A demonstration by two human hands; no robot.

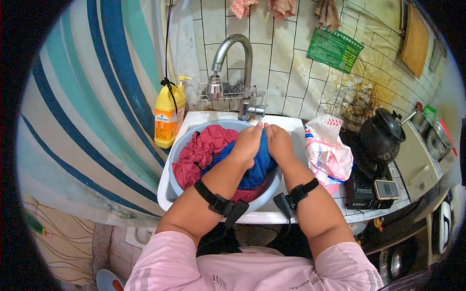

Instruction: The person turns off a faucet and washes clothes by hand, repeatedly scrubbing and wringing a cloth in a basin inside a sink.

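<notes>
A light blue basin (173, 180) sits in the white sink (164, 194), filled with wet-looking cloth. Over its back right part, my left hand (249, 144) and my right hand (278, 142) are side by side, both closed on a blue garment (262, 162). The garment hangs down from between them into the basin. Crumpled dark red cloth (206, 150) fills the left side of the basin, and more of it shows at the bottom right under the blue. Just behind my hands stands the metal faucet (248, 63), with its spout turned left of them.
A yellow detergent bottle (169, 114) hangs on a black cord left of the sink. Right of it lies a white and pink plastic bag (328, 150). Beyond are a black pot (382, 135) on a stove and a phone (386, 189). A striped curtain (97, 97) borders the left.
</notes>
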